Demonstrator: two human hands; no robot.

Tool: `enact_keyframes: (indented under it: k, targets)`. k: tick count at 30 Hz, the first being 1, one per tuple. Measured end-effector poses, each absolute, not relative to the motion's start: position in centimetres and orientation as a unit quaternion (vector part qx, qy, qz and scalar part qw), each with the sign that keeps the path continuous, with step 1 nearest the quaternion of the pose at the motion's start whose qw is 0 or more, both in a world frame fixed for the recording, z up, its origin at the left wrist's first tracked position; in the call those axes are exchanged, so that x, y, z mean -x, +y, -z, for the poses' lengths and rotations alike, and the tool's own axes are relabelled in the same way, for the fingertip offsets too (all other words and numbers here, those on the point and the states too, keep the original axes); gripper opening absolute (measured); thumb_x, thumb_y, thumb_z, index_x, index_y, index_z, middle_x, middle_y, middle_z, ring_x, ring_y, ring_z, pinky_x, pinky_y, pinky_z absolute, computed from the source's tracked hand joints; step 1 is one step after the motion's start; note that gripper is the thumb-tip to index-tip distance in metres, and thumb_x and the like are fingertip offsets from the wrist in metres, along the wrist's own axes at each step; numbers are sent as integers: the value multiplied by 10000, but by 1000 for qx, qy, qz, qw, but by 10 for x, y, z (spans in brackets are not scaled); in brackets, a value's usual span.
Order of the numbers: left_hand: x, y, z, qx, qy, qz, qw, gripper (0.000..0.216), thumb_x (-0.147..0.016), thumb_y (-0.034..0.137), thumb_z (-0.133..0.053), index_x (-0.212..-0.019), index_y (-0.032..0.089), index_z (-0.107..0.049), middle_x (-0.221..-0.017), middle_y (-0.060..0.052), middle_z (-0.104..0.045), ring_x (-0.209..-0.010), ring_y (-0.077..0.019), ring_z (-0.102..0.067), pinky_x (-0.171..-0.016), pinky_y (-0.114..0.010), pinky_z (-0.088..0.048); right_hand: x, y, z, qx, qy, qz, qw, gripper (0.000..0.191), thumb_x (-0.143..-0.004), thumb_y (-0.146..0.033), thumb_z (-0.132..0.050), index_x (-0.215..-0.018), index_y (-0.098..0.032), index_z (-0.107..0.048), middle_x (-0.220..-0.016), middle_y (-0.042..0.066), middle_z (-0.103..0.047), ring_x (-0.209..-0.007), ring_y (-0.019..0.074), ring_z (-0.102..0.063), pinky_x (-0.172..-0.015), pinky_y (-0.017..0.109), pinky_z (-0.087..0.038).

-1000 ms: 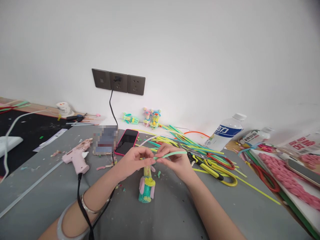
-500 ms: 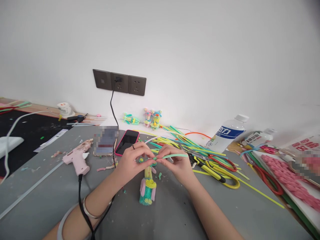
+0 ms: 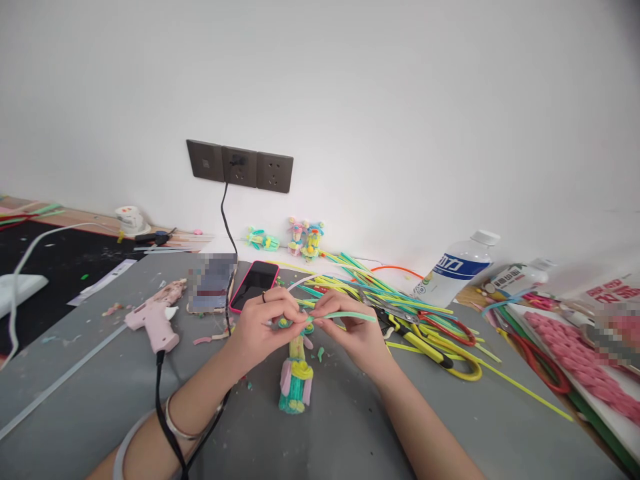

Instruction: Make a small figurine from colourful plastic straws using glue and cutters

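Note:
My left hand (image 3: pixel 263 327) and my right hand (image 3: pixel 350 330) meet above the grey table (image 3: pixel 350 427). Both pinch a light green strip (image 3: pixel 350 315) that runs out to the right over my right hand. My left fingertips also close on the top end of a small figure (image 3: pixel 295 380) made of coiled green, yellow and pink strips, which lies on the table pointing toward me. A ring shows on a left finger, and bracelets sit on my left wrist.
A pink glue gun (image 3: pixel 155 320) lies at the left, its black cord running to my left arm. A red-cased phone (image 3: pixel 254 285), a heap of coloured strips (image 3: pixel 370 287), yellow-handled scissors (image 3: pixel 430 350), a water bottle (image 3: pixel 457 267) and finished little figures (image 3: pixel 300 239) surround the hands. Pink woven pieces (image 3: pixel 575 360) lie at right.
My hands have stayed together with small finger movements on the green strip. The view has shifted slightly. The figure lies where it was.

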State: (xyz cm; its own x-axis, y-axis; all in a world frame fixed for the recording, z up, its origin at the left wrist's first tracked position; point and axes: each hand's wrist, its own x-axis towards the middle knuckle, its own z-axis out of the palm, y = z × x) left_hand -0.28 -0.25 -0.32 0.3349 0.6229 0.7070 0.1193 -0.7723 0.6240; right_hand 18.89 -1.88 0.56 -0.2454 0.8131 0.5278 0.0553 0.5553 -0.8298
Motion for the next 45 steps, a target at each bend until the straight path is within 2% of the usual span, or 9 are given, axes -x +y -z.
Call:
enact_keyframes:
  k: [6,13,19,23,26,29,32,38,45]
  targets:
    - [1,-4,0,-775,247,-541,212,184,-838,174,-687,-661,200,-648,-669,-21,-646,-576,-124,-572,-576,-276,-469,-186,-20,-5,313,-720,-288,549,61,-866,-202,-701,-820,-228,-734,-760,46,-687,-722,187,-628,-627,317,-504]
    - [-1,-8,-5,-759,263,-566,187,230,-839,167,-668,-618,206,-617,-624,-11,-611,-538,-116,-547,-516,-248,-462,-184,-25,-4,324,-739,-181,563,122,-855,-118,-680,-834,-238,-689,-793,38,-669,-717,182,-630,-624,311,-490]
    - [-1,-11,-5,-761,277,-564,164,239,-837,173,-659,-608,211,-604,-619,-9,-612,-530,-116,-547,-466,-236,-434,-181,-29,-1,337,-729,-177,570,107,-872,-142,-671,-819,-236,-675,-783,44,-655,-707,189,-622,-627,326,-490]
    - [-1,-10,-3,-743,280,-566,222,232,-854,204,-668,-627,199,-620,-639,-14,-597,-560,-120,-547,-492,-243,-435,-182,-26,-3,326,-717,-217,576,107,-859,-140,-693,-835,-242,-718,-798,42,-687,-729,189,-638,-642,320,-499]
    - [0,-7,-2,-723,273,-561,296,127,-838,275,-716,-751,187,-688,-726,-33,-606,-597,-122,-540,-523,-248,-444,-187,-23,-7,325,-708,-251,574,90,-861,-180,-699,-836,-248,-752,-800,54,-711,-751,206,-650,-662,337,-517]
    - [0,-5,-2,-701,275,-535,384,254,-847,431,-698,-833,178,-711,-780,-53,-614,-655,-140,-550,-569,-259,-465,-192,-19,-9,331,-699,-258,580,78,-862,-228,-708,-826,-258,-771,-787,58,-723,-771,220,-654,-697,363,-530]
    - [-1,-5,-4,-682,290,-506,441,399,-886,548,-597,-794,174,-701,-737,-53,-610,-726,-170,-565,-633,-278,-476,-196,-17,-10,332,-703,-264,572,78,-858,-252,-716,-821,-265,-783,-793,58,-721,-770,218,-652,-685,357,-532]
    - [-2,-5,-3,-661,304,-452,516,345,-863,475,-653,-715,164,-642,-727,-23,-568,-687,-149,-526,-605,-276,-453,-198,-16,-9,312,-727,-278,545,79,-860,-253,-720,-854,-262,-797,-824,67,-699,-777,209,-652,-679,343,-533]
    - [0,-6,0,-659,297,-407,557,271,-850,390,-695,-748,152,-617,-755,-8,-527,-647,-111,-464,-555,-247,-394,-199,-15,-9,303,-740,-265,538,96,-854,-204,-723,-870,-269,-791,-837,57,-681,-786,202,-648,-687,333,-531]
